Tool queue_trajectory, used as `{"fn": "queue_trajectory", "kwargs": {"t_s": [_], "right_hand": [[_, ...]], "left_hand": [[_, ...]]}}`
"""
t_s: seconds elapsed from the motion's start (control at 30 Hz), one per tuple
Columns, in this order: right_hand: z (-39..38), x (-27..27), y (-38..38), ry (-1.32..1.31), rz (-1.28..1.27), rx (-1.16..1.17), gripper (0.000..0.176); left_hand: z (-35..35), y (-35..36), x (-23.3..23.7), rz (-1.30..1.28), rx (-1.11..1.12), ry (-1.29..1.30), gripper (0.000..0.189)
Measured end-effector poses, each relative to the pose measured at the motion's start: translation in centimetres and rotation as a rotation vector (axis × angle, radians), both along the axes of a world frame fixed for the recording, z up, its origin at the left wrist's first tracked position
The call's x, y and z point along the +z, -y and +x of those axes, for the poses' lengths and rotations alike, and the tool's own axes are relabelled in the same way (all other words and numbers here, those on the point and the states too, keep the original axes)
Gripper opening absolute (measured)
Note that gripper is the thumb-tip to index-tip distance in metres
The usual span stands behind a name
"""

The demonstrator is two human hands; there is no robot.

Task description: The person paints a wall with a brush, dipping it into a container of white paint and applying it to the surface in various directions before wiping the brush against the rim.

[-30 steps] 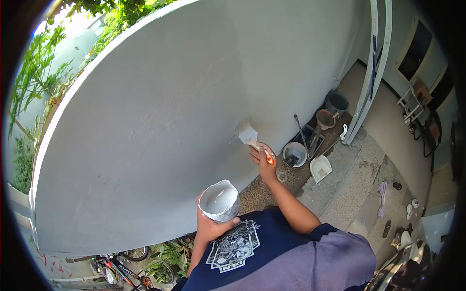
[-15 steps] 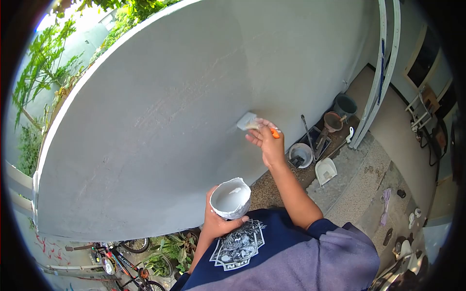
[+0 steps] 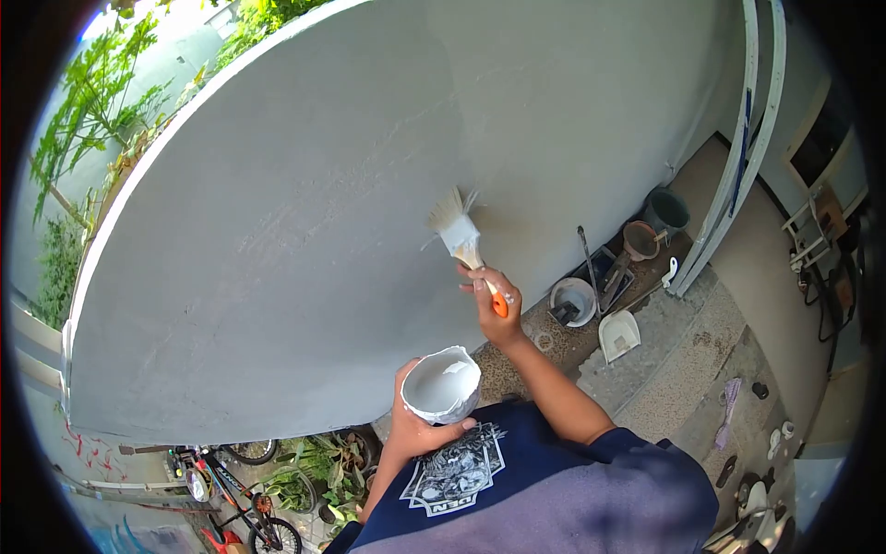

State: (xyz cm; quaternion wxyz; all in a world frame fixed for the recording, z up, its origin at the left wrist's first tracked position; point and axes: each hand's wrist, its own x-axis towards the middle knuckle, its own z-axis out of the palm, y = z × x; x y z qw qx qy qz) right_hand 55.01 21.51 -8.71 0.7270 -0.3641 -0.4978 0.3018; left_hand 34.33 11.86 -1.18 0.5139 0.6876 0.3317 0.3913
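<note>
My right hand [image 3: 496,300] is closed round the handle of a wide paintbrush [image 3: 459,235], whose handle end is orange. Its pale bristles point up and left against the grey wall [image 3: 323,203]; a short wet white streak shows beside them. My left hand [image 3: 413,420] grips a white, paint-coated bowl [image 3: 441,386] with a jagged rim, close to my chest. White paint lies inside the bowl. Rough, scraped marks run diagonally across the wall left of the brush.
At the wall's foot on the right stand a pail [image 3: 574,300], a dustpan [image 3: 619,335], a brown pot [image 3: 640,240] and a dark bucket [image 3: 666,210]. White metal posts [image 3: 738,157] rise beyond them. Bicycles [image 3: 245,503] and potted plants [image 3: 318,475] are at lower left.
My right hand has moved down and slightly left, turning the brush so that its bristles point upward. The left hand still holds the bowl in nearly the same place.
</note>
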Motion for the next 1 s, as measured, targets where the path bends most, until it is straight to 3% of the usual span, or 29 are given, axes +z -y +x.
{"fn": "queue_trajectory", "kwargs": {"t_s": [0.03, 0.1, 0.33, 0.4, 0.5, 0.6, 0.7, 0.83, 1.0], "right_hand": [[0.3, -2.7, 0.6, -0.005, -0.007, 0.012, 0.019], [1.4, -8.1, 1.3, -0.111, -0.28, -0.028, 0.019], [4.5, -18.4, 1.3, -0.216, -0.657, -0.099, 0.02], [5.2, -18.9, 1.4, -0.364, -1.172, -0.155, 0.021], [4.8, -15.0, -0.2, -0.333, -0.982, -0.044, 0.025], [3.8, 2.5, -1.1, -0.405, -0.675, 0.156, 0.025], [5.2, 11.6, 0.5, -0.408, -0.265, 0.299, 0.026], [5.7, 12.7, -0.5, -0.312, 0.087, 0.3, 0.025], [4.7, 2.3, -2.1, -0.145, -0.052, 0.164, 0.025]], "left_hand": [[0.1, 0.1, -0.1, -0.013, 0.026, -0.016, 0.105], [-0.1, 0.3, -0.9, -0.026, 0.055, -0.048, 0.105], [2.0, 1.4, -2.5, -0.092, 0.143, -0.058, 0.108], [2.4, 2.0, -2.7, -0.064, 0.129, -0.126, 0.107], [2.9, 3.0, -2.6, -0.015, 0.164, -0.1, 0.107], [3.1, 3.2, -2.4, -0.092, 0.192, -0.072, 0.107], [2.8, 3.0, -2.5, -0.089, 0.215, -0.093, 0.108], [2.6, 2.9, -2.1, -0.14, 0.252, -0.091, 0.107], [2.7, 3.3, -1.3, -0.171, 0.271, -0.144, 0.099]]}}
